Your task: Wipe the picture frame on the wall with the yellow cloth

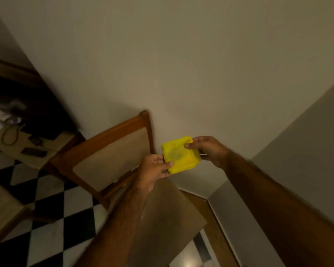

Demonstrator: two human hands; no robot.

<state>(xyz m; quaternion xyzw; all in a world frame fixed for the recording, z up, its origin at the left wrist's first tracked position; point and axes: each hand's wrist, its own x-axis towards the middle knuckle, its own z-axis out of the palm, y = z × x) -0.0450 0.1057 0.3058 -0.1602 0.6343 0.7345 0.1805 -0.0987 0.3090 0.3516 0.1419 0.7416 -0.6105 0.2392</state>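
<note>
yellow cloth (180,154): folded square, held in front of the bare wall (181,64), above a wooden chair (112,157) | left hand (154,169): grip pinching its lower-left corner | right hand (208,149): grip pinching its upper-right edge | grey smudge on cloth face, possibly dirt

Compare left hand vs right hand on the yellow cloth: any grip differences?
The left hand pinches the lower-left corner of the yellow cloth, thumb on top. The right hand grips the upper-right edge, fingers reaching from the far side. The left hand sits lower and nearer the chair. Both hold the folded cloth in mid-air.
</note>
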